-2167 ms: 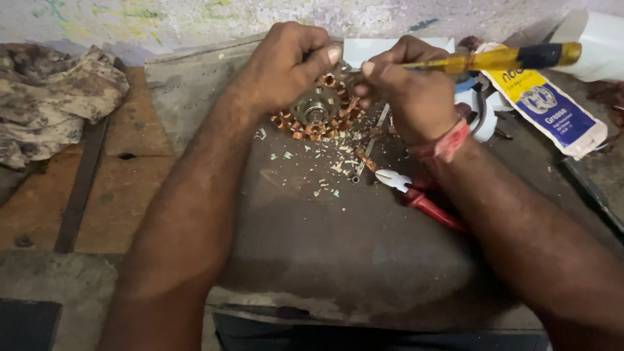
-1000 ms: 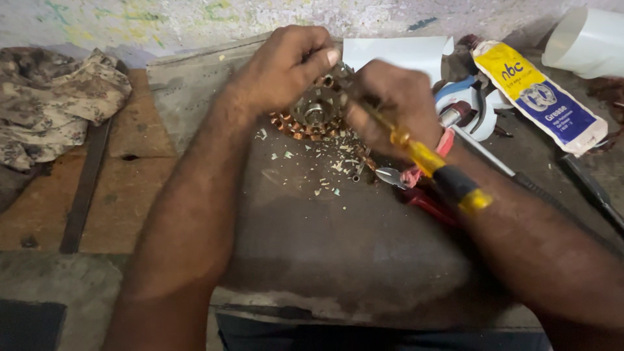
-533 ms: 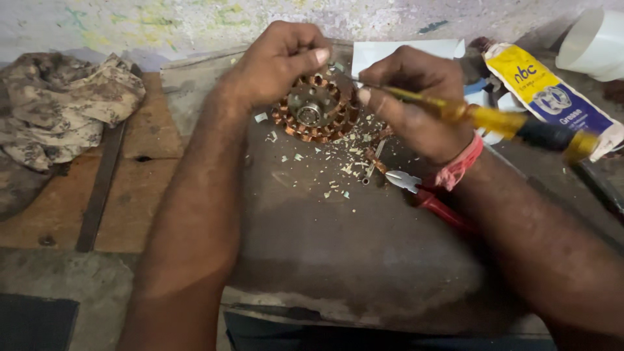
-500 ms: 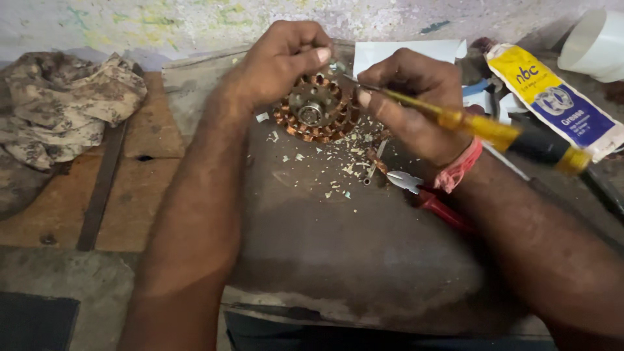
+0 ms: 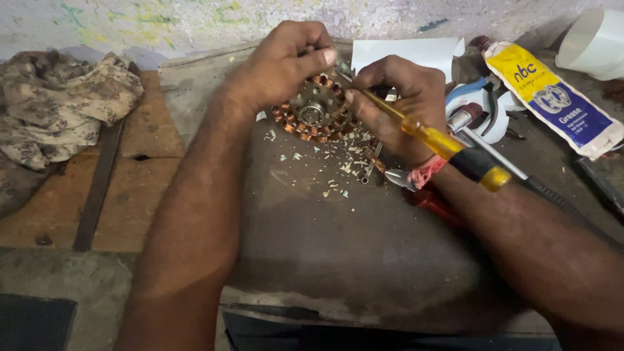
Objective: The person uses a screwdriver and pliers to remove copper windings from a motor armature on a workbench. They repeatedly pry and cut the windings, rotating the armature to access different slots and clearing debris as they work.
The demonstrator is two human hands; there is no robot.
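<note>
Head view, from the left edge: a crumpled, mottled rag (image 5: pixel 62 107) lies at the far left of the counter (image 5: pixel 338 240), and just right of it a long flat metal bar (image 5: pixel 99 188) runs from far to near across the wooden boards. Right of that, the left hand (image 5: pixel 283 65) reaches in from the near side, its fingers curled over the far rim of a round copper-wound motor stator (image 5: pixel 315 114), thumb and fingertips pinching the rim so the stator stands tilted on the dark sheet covering the counter. Pale chips and scraps (image 5: pixel 331 172) are scattered on the sheet just near of the stator. The right hand (image 5: pixel 396 104) sits touching the stator's right side, fingers pressed together around the shaft of a screwdriver (image 5: pixel 448 146); its tip, hidden between the two hands, points at the stator's upper rim, and its yellow and black handle slants near and right over the wrist, which wears a red thread band (image 5: pixel 426 172). Under that wrist lie red-handled cutters (image 5: pixel 422 192), only partly visible. Far of the hand is a white sheet of paper (image 5: pixel 406 52). Farther right are a white and blue tool (image 5: pixel 484 110), then a yellow and blue grease tube (image 5: pixel 552 97), and a white pipe piece (image 5: pixel 595 42) in the far right corner.
</note>
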